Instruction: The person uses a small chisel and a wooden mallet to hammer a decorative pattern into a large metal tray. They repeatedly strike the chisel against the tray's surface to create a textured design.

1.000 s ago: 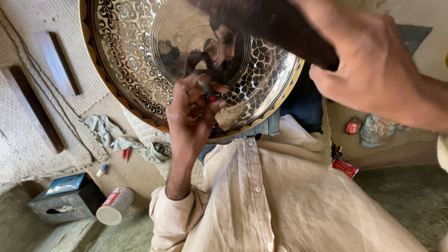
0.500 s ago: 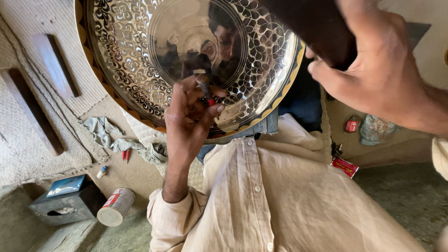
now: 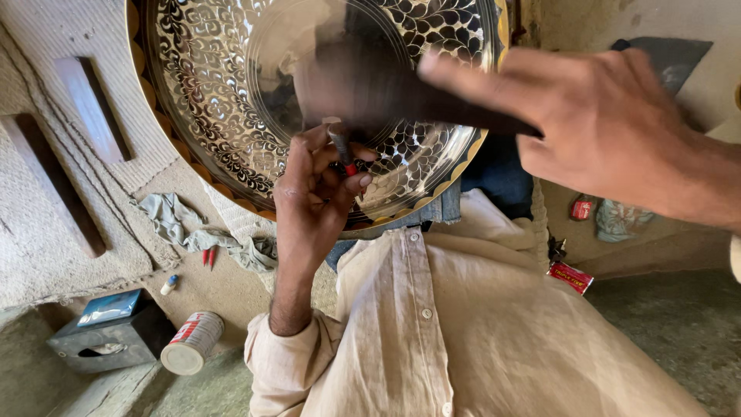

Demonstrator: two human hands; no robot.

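From the head view, a large engraved metal tray (image 3: 231, 116) rests tilted on the person's lap, its patterned rim toward the shirt (image 3: 463, 332). The left hand (image 3: 312, 201) is closed around a small punch (image 3: 340, 147), fingers pinching it upright with its tip against the tray's inner ring. The right hand (image 3: 610, 127) grips a dark hammer (image 3: 401, 93), blurred, held above the punch and crossing over the tray. On the floor to the left lie a rag (image 3: 193, 232), a can (image 3: 191, 342) and a dark box (image 3: 108, 328).
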